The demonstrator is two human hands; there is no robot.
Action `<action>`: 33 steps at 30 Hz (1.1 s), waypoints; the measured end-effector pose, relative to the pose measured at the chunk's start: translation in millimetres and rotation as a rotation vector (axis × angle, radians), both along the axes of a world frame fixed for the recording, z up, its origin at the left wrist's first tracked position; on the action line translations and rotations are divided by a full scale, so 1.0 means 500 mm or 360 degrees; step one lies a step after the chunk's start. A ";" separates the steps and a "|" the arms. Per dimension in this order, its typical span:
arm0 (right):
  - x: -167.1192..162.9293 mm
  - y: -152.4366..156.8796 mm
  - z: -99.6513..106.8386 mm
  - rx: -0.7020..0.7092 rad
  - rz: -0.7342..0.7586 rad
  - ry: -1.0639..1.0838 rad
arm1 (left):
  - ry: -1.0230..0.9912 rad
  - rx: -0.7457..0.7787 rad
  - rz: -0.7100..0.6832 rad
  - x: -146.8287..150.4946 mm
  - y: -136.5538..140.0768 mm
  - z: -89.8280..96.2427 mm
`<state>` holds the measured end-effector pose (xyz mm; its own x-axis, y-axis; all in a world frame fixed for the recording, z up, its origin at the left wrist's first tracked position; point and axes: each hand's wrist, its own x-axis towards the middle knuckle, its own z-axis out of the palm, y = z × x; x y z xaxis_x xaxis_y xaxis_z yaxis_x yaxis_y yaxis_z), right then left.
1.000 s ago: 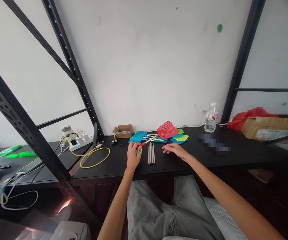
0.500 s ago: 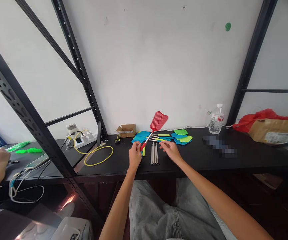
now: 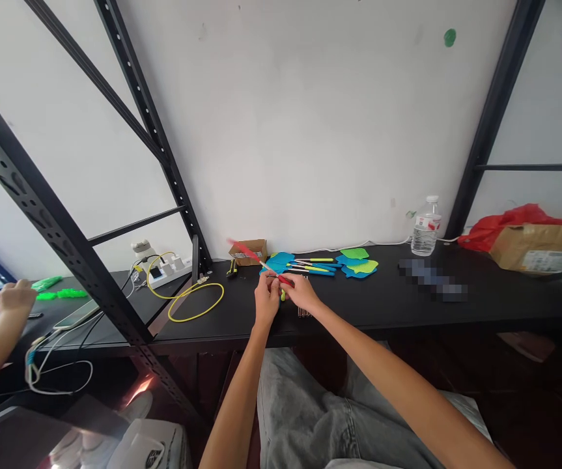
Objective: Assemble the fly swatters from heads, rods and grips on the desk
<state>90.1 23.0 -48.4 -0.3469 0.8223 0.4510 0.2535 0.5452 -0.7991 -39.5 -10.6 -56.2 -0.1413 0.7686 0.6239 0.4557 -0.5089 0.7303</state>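
A black steel frame [image 3: 66, 236] encloses the work position on both sides. The black tabletop [image 3: 383, 306] extends along the wall. A cardboard carton [image 3: 544, 247] is located toward the rear right corner, with a red bag [image 3: 505, 220] beside and behind it. Blue and green fly swatters [image 3: 359, 264] lie in an overlapping group near the middle of the rear edge, heads at both ends, handles and shafts between. A yellow cable [image 3: 183, 321] lies looped near the left edge. The red fly swatter [image 3: 251, 253] is held above the tabletop, between the front edge and the group; it is tilted, its head directed toward the rear left and seen nearly edge-on. A clear bottle [image 3: 424, 234] stands upright near the rear edge, right of the group. The right hand [image 3: 301, 292] has its fingers closed on the red handle. The left hand [image 3: 267, 296] is just beside it, fingers gripping near the joint of shaft and handle; finger detail is partly hidden. A small cardboard box [image 3: 258, 249] rests near the rear edge, left of the group, partly covered in view by the red head. Metal rods [image 3: 304, 312] lie side by side near the front edge, mostly concealed by the right hand.
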 end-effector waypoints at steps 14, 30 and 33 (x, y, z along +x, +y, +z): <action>0.135 0.124 0.009 0.0083 -0.0701 -0.0588 | 0.0561 -0.0036 0.0522 -0.001 0.015 -0.023; 0.141 0.089 -0.005 0.0531 -0.0804 -0.0965 | 0.1183 -0.0240 0.0922 0.023 0.020 -0.033; 0.125 0.049 -0.004 0.0277 -0.0791 -0.1077 | 0.1212 -0.0275 0.0926 0.025 0.016 -0.030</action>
<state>152.4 47.5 -50.3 -0.2046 0.8885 0.4108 0.8875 0.3454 -0.3051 -26.9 -2.4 -71.2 -0.1336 0.7959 0.5906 0.9832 0.0317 0.1797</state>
